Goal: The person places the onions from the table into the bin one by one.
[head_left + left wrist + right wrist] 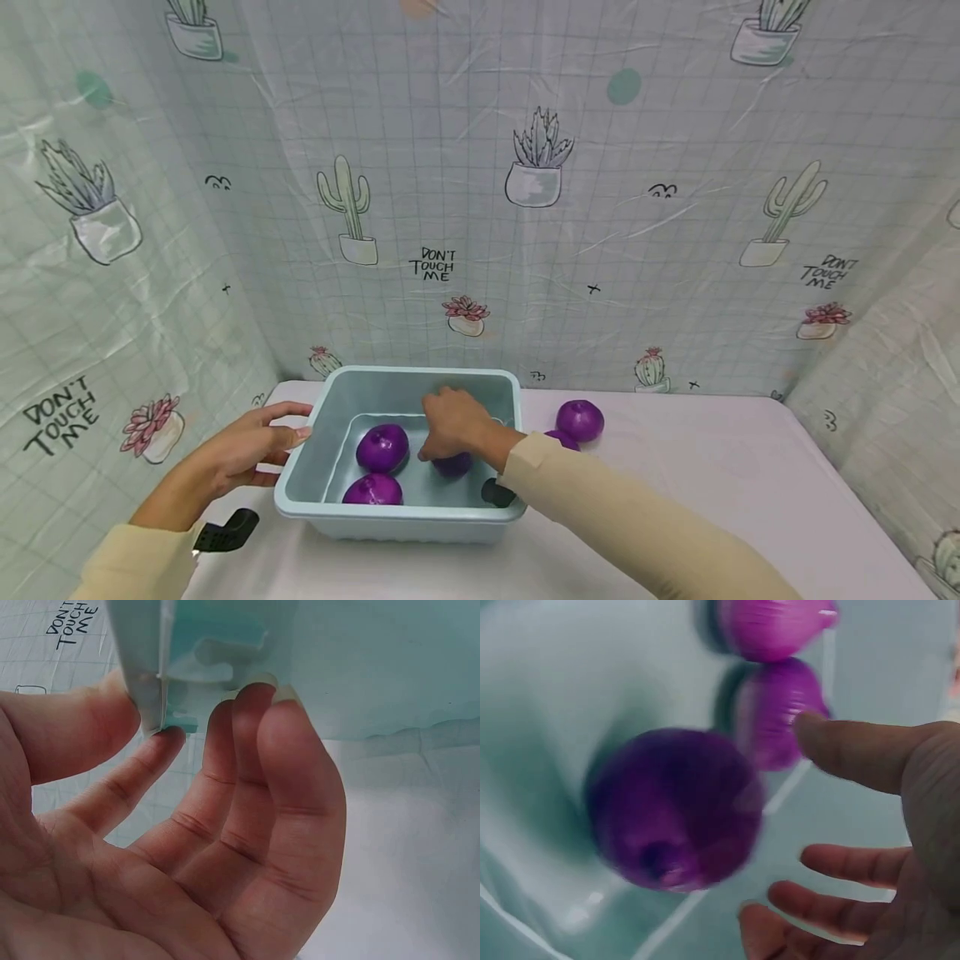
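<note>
pale blue-green plastic at the left hand: pinching the nine o'clock rim of a deep rectangular tub between thumb and curled fingers. at four o'clock inside the tub, hovering with the right hand spread, fingers apart, just beside a glossy, round, dark purple onion-shaped piece, near two similar glossy purple pieces lying at nine and seven o'clock. outside at three o'clock, showing two more round purple pieces, one whole and one partly behind a beige cloth sleeve, on a white tabletop backed at twelve o'clock by a cactus-printed grey sheet.
</note>
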`<state>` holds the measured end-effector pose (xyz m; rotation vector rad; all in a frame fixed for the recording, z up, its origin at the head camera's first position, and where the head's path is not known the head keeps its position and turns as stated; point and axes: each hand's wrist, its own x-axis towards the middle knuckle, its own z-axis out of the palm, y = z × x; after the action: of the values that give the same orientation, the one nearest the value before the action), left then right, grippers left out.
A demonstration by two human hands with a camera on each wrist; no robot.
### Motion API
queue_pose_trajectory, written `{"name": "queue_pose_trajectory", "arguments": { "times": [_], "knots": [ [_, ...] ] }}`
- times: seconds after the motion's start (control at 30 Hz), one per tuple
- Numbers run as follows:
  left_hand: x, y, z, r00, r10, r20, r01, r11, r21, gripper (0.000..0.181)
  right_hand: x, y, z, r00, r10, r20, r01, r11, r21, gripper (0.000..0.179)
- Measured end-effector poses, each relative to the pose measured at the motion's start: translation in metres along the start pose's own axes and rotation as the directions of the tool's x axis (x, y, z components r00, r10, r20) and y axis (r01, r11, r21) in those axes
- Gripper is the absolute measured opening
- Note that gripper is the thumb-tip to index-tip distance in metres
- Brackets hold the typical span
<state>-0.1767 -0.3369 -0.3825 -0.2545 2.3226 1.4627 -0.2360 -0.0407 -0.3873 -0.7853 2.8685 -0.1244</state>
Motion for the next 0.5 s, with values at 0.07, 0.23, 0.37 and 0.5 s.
{"name": "queue_pose_trajectory", "arguments": {
  "times": [0.07, 0.23, 0.37, 0.5],
  "knots": [
    [0.001, 0.000, 0.000, 1.000, -0.002, 0.000, 0.002, 1.000, 0.005, 0.063, -0.004, 0.001, -0.010, 1.000, -0.018, 0.000, 0.018, 1.000, 0.000, 0.064],
    [0.002, -0.001, -0.001, 1.000, -0.001, 0.009, 0.001, 1.000, 0.004, 0.063, -0.021, 0.007, -0.039, 0.997, -0.073, -0.023, 0.074, 0.997, 0.015, 0.061],
    [0.001, -0.002, -0.003, 1.000, 0.002, 0.017, -0.002, 1.000, 0.004, 0.064, -0.040, 0.017, -0.057, 0.994, -0.085, -0.065, 0.089, 0.993, 0.072, 0.066],
    [0.002, -0.001, -0.002, 1.000, 0.002, 0.018, -0.002, 1.000, 0.003, 0.064, -0.063, 0.040, -0.066, 0.991, -0.067, -0.112, 0.090, 0.972, 0.218, 0.069]
  ]
}}
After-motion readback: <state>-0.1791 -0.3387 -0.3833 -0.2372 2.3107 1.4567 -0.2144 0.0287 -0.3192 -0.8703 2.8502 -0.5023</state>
